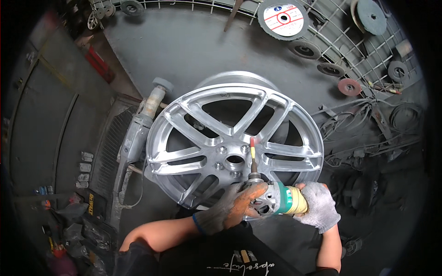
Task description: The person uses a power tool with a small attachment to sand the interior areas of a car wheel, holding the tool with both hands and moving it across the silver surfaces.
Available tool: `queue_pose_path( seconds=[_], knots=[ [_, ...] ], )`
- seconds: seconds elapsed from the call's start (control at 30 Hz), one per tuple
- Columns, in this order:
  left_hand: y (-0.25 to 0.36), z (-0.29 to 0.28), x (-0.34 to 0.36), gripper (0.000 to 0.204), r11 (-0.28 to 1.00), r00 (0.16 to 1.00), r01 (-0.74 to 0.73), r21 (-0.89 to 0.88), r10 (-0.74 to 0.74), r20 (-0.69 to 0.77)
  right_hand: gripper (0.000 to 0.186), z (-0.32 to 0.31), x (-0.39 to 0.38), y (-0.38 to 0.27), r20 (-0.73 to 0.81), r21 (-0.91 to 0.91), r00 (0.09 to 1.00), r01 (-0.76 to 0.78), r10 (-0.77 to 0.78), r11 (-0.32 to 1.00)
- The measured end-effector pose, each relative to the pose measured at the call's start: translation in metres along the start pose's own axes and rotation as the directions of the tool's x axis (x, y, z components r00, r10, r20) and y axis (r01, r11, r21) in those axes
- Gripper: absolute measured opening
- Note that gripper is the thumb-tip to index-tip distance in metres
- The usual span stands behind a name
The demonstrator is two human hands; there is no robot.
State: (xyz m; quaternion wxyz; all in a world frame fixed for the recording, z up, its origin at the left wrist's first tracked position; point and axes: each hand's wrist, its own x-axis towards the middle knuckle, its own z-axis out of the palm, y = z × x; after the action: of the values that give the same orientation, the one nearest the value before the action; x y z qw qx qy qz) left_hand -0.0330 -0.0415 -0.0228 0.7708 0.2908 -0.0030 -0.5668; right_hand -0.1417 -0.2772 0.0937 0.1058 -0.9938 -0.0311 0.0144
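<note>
A bare silver alloy wheel lies face up in front of me, its split spokes meeting at the hub. Over its near edge I hold a green and grey angle grinder across my body. My left hand, in a grey glove with orange patches, is closed round the grinder's head. My right hand, in a pale knitted glove, grips the rear end by its yellow wrapping. From the head a slim bit with yellow and red bands points away from me, its red tip at a spoke's base beside the hub. I cannot tell whether it touches.
Left of the wheel lies a long grey power tool with a round head. Behind, a wire rack carries several grinding discs. Coiled cables hang at the right. A black case and small packets are at the left.
</note>
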Motion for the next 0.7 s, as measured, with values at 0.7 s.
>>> queue_pose_path(
  seconds=[0.7],
  knots=[
    [-0.006, -0.021, 0.007, 0.052, 0.999, 0.999, -0.018, -0.045, 0.020, 0.045, 0.068, 0.007, 0.000, -0.005, -0.008, 0.001, 0.999, -0.036, 0.036, 0.999]
  ],
)
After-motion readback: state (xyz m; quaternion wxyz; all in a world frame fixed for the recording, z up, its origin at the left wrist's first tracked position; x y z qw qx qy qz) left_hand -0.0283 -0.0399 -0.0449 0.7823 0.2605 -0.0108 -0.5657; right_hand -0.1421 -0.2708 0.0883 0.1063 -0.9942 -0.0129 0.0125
